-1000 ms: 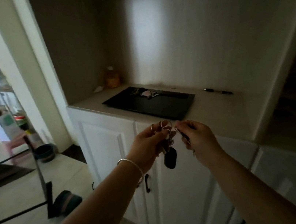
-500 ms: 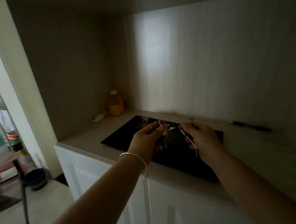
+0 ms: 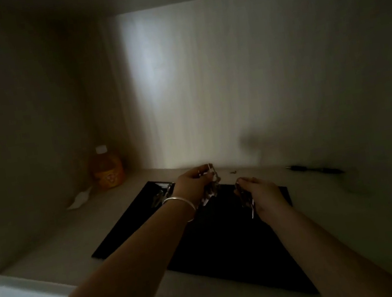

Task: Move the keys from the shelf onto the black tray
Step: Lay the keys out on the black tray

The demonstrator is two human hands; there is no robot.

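Dim beige alcove shelf (image 3: 59, 247) w/ pale back wall & side wall on the left; its front edge runs across the lower left. Flat rectangular black tray (image 3: 135, 223) lies on it at an angle, taking up most of the middle, w/ bare counter strips to its left, behind it & to its right. Both forearms reach in from the bottom over the tray. Left hand (image 3: 193, 187), silver bangle (image 3: 180, 201) at the wrist, is curled closed around a bunch of metal keys on a ring (image 3: 211, 186); the bunch dangles below the fingers, above the tray's far half; can't tell if it touches the surface. Right hand (image 3: 263, 194), just beside the left but apart, is also curled, pinching a second small set of keys (image 3: 247, 200) w/ one thin blade hanging down by the wrist, over the tray's right part. Another small heap of metal keys (image 3: 162, 194) already sits in the tray's far left corner, partly hidden by the left wrist. Orange plastic bottle w/ white cap (image 3: 107, 169) stands in the back left corner, well clear of the tray; a crumpled white paper scrap (image 3: 79, 201) lies in front of it. Dark pen (image 3: 315, 170) lies near the back wall on the right, apart from the tray. Tiny dark bit (image 3: 232, 172) on the counter behind the hands, too small to ID.
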